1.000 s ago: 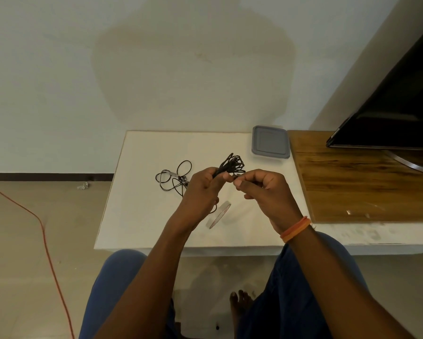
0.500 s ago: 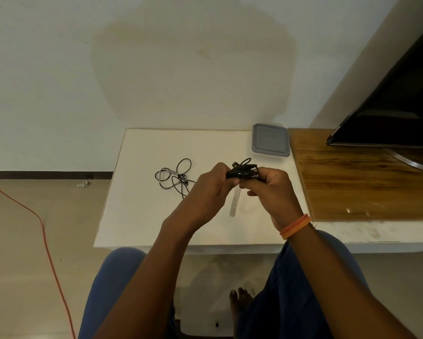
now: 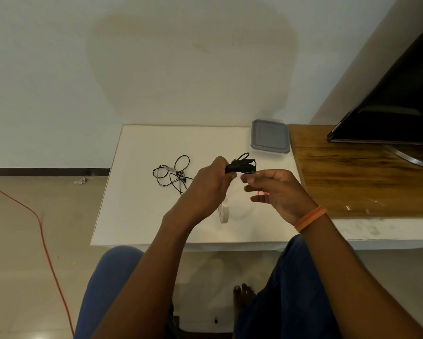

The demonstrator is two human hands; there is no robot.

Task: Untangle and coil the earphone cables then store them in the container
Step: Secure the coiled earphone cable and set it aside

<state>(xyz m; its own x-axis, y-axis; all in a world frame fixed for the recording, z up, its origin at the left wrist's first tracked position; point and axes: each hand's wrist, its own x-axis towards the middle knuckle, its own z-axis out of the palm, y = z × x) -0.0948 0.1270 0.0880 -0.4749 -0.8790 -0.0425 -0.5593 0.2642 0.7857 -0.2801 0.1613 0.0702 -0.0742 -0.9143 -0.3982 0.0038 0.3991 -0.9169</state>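
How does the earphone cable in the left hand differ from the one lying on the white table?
The held cable is gathered into a tight bundle, gripped by the left hand above the table; the loose cable sprawls in open, tangled loops. The held cable's plug juts toward the right hand; the loose cable rests untouched on the white table. Both are thin and black.

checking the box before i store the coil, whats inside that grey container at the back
Its inside cannot be seen: the grey lid is on the container, closed, covering any contents. Nothing rests on top. The coiled cable is in the left hand, not in it.
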